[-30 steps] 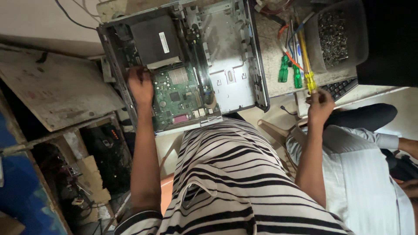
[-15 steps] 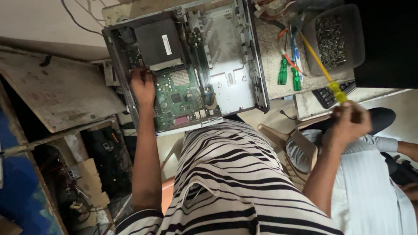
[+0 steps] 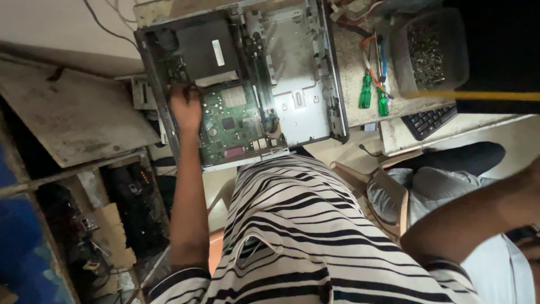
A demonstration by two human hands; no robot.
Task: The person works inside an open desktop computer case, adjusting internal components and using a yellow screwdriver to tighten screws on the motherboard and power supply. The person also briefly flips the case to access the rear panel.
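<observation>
I see my left hand (image 3: 184,107) resting inside the open computer case (image 3: 236,84), fingers curled down at the left edge of the green circuit board (image 3: 236,121), just below the black drive block (image 3: 205,50); whether they pinch anything I cannot tell. My right hand is out of frame past the right edge; only the forearm (image 3: 467,217) shows, and a yellow shaft (image 3: 472,95) crosses above the keyboard (image 3: 430,119). Two green-handled screwdrivers (image 3: 374,97) lie on the table (image 3: 351,67), beside a tub of screws (image 3: 430,50).

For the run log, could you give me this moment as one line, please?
left hand: resting in open computer case, beside green motherboard | right hand: out of view | yellow shaft: crossing screw tub
</observation>
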